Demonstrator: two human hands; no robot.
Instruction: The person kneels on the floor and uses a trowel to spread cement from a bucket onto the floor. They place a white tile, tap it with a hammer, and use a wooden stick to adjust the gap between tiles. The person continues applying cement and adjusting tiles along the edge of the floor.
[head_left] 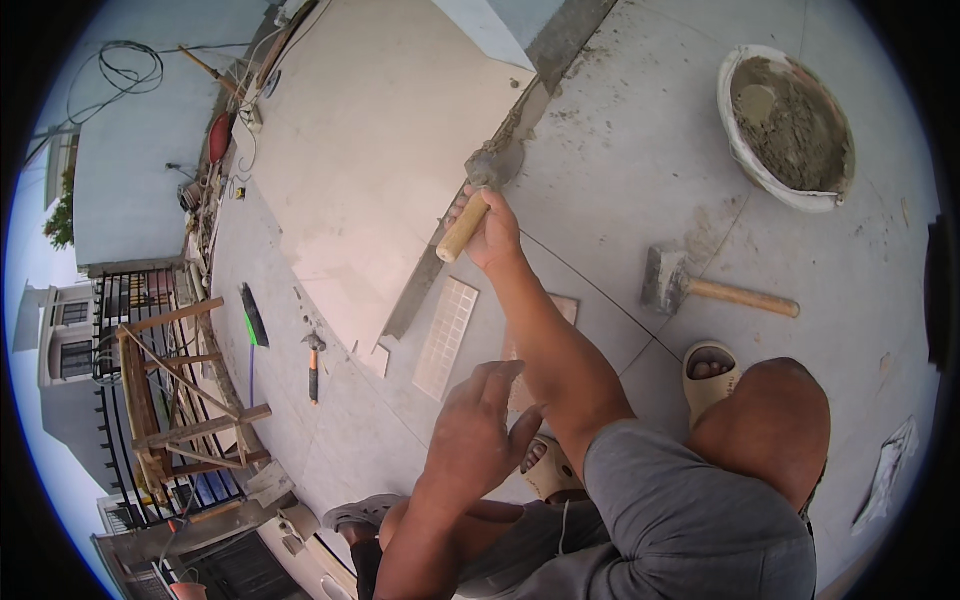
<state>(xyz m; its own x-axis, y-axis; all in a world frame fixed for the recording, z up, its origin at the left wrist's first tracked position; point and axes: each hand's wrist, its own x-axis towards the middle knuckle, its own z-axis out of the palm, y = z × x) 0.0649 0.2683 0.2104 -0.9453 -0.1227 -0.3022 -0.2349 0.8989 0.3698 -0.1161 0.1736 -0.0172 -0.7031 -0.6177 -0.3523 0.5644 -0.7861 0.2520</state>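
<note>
My right hand [490,232] grips the wooden handle of a trowel [483,190], whose mortar-covered blade rests at the edge of a large pale floor tile [380,150] where a grey mortar strip [480,190] runs along it. My left hand [478,430] hangs lower in the middle, fingers loosely apart and empty, above a narrow ribbed tile piece [446,338] lying on the concrete floor.
A white tub of grey mortar [787,125] stands at the upper right. A rubber mallet with wooden handle [700,288] lies right of my arm. A small hammer [314,362] and a dark brush [253,314] lie at left, near a wooden frame [175,400] and railing.
</note>
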